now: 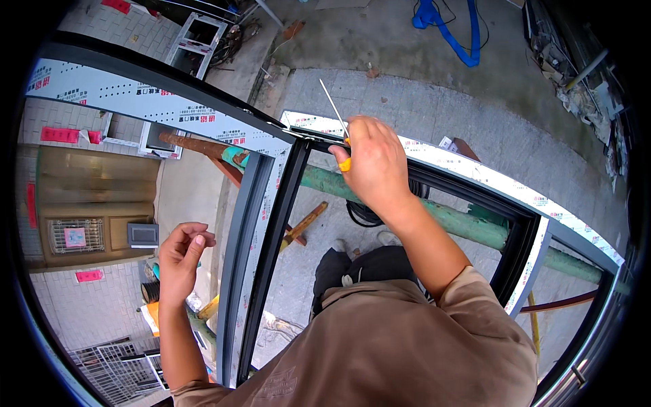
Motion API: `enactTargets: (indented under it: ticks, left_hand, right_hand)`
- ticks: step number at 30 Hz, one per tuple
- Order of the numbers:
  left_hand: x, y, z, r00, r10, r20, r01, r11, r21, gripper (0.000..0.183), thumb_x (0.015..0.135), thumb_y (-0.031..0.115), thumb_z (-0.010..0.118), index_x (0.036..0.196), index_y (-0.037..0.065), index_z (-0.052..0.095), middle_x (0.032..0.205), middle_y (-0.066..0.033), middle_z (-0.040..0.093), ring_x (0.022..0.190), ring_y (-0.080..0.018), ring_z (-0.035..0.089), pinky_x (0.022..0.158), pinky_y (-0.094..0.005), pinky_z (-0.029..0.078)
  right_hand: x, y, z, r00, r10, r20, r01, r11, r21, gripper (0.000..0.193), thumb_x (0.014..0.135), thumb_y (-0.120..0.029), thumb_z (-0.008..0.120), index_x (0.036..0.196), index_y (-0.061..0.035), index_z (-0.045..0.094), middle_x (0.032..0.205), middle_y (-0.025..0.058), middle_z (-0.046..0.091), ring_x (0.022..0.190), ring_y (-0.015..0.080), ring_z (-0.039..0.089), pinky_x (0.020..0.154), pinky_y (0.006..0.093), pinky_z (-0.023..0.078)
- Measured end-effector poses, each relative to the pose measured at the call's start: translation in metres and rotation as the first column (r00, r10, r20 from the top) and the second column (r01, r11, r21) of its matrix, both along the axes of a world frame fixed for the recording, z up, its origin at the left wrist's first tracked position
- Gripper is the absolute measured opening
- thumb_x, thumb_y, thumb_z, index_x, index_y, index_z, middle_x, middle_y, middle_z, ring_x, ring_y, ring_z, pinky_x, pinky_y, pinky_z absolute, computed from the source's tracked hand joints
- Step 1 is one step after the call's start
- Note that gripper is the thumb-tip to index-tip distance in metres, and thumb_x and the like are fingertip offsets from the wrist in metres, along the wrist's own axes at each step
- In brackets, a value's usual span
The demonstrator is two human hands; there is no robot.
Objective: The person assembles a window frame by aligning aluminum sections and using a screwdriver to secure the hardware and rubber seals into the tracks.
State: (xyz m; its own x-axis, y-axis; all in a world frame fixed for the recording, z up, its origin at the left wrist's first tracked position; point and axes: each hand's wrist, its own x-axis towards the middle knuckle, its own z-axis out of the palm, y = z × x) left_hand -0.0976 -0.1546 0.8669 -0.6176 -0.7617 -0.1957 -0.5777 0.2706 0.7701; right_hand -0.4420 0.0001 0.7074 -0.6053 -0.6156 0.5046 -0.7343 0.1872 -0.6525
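My right hand (pixel 375 159) is wrapped round the yellow handle of a screwdriver (pixel 332 104), whose thin metal shaft points up and to the left, away from the frame. The hand rests at the corner of a dark window frame (pixel 475 183) faced with printed white protective film. Its thumb lies close to the dark inner profile (pixel 319 144) at that corner. Off to the left, my left hand (pixel 182 261) is raised beside the frame's upright (pixel 244 271). Its fingers are curled toward the thumb; anything between them is too small to make out.
Green pipes (pixel 447 220) run under the frame, with a rusty pipe (pixel 193 144) at its left. Coiled black cable (pixel 366 214) lies below. Blue strapping (pixel 447 30) is on the ground ahead, and debris (pixel 586 102) lines the far right. A brown door (pixel 95 197) stands left.
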Motion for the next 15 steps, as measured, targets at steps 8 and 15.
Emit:
enactTargets:
  ticks: [8,15]
  left_hand:
    - [-0.110,-0.126,-0.103,0.990,-0.093,-0.104,0.104,0.990,0.099,0.028,0.115,0.019,0.061,0.132,-0.002,0.071,0.113,-0.0107,0.078,0.093,-0.0188,0.075,0.088,-0.0341,0.060]
    - [-0.216,-0.158,-0.201,0.864,-0.361,-0.350,0.412,0.908,0.081,0.056,0.119,0.039,0.057,0.158,-0.001,0.052,0.149,-0.0213,0.068,0.136,-0.0264,0.067,0.120,-0.0373,0.054]
  right_hand:
    - [0.004,-0.010,-0.012,0.993,-0.043,-0.114,0.047,0.998,0.039,0.041,0.083,-0.017,0.088,0.111,0.0027,0.066,0.136,0.0248,0.073,0.128,0.0398,0.069,0.119,0.0531,0.048]
    - [0.003,-0.020,-0.013,0.985,-0.083,-0.154,0.104,0.985,0.138,0.042,0.079,-0.018,0.088,0.110,0.0006,0.067,0.133,0.0208,0.075,0.118,0.0346,0.070,0.107,0.0480,0.051]
